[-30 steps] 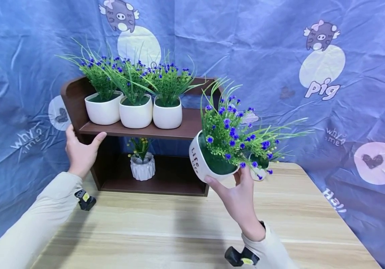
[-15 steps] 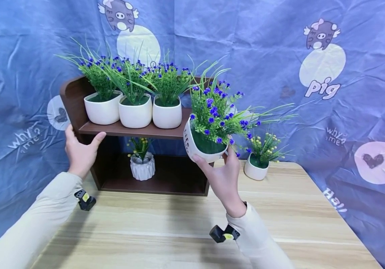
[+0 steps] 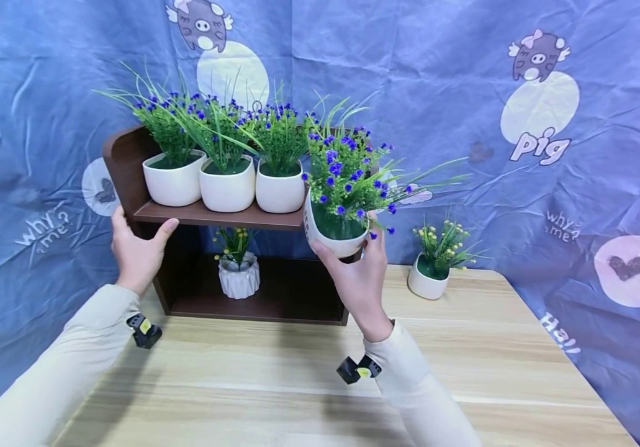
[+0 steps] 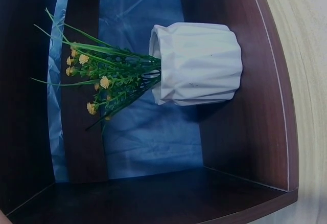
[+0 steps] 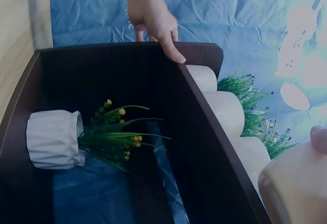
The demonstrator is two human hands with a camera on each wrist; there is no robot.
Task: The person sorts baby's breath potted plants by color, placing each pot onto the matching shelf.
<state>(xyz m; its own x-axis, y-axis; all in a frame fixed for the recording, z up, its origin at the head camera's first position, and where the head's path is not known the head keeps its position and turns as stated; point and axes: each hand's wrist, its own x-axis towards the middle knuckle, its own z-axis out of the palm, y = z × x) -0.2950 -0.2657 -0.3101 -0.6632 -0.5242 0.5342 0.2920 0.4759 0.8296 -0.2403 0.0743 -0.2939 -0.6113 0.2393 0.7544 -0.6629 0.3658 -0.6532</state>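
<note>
A dark brown two-tier shelf point(image 3: 219, 215) stands on the table. My left hand point(image 3: 139, 256) holds its left side panel, the thumb over the upper board's front edge and the fingers along the outside. My right hand point(image 3: 360, 282) grips a white pot with a blue-flowered artificial plant point(image 3: 342, 186), tilted, in front of the upper tier's right end. Part of its lettering shows; its underside faces the right wrist view. Three similar potted plants line the upper tier: one at left point(image 3: 173, 180), one in the middle point(image 3: 227, 186) and one at right point(image 3: 279, 188).
In the lower tier stands a white fluted pot with yellow flowers point(image 4: 199, 65). A small white pot with yellow flowers point(image 3: 428, 280) sits on the wooden table point(image 3: 465, 347), right of the shelf. Blue printed cloth point(image 3: 437, 112) hangs behind.
My right hand has carried the blue-flowered potted plant left and up toward the upper tier, uncovering the small yellow-flowered pot on the table. The left hand keeps its place.
</note>
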